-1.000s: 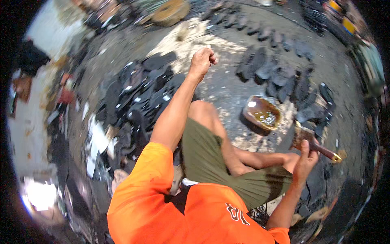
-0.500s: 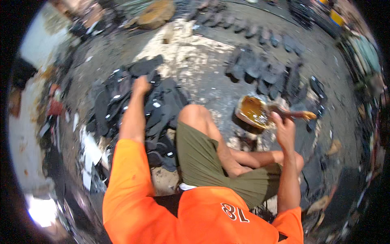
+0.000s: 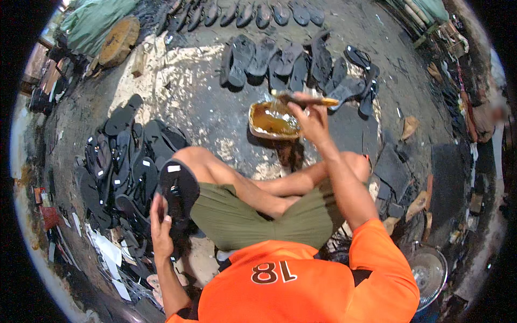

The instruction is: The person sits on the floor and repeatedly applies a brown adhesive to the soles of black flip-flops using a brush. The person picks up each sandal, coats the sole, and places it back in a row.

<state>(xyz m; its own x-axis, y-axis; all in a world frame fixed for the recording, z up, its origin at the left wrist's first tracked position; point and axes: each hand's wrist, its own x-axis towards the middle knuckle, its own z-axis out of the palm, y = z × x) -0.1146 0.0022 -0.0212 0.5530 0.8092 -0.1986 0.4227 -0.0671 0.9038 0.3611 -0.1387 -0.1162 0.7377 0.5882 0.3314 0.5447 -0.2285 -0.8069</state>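
Note:
My left hand [image 3: 161, 223] is by my left knee, its fingers along the edge of a black flip-flop [image 3: 182, 196] with a white label, which it appears to grip. The flip-flop is raised beside my thigh. In front of me, my right hand [image 3: 313, 123] is closed around a brush [image 3: 309, 100] with a yellowish handle end. The brush lies sideways above a squarish tub [image 3: 258, 132] of amber, glue-like liquid, its working end to the left over the tub. A pile of black flip-flops [image 3: 123, 156], several with white labels, lies left of my knee.
Black soles and flip-flops [image 3: 258, 56] lie in a group beyond the tub, with another row [image 3: 245, 15] farther off. A round wooden block [image 3: 119, 42] is at far left. White scraps [image 3: 110, 255] lie at near left, dark sheets [image 3: 449, 183] and a round fan-like object [image 3: 428, 274] at right.
My left hand has come back from the pile toward me, and a labelled flip-flop is now beside it. My right hand still holds the brush by the tub. The view has turned rightward.

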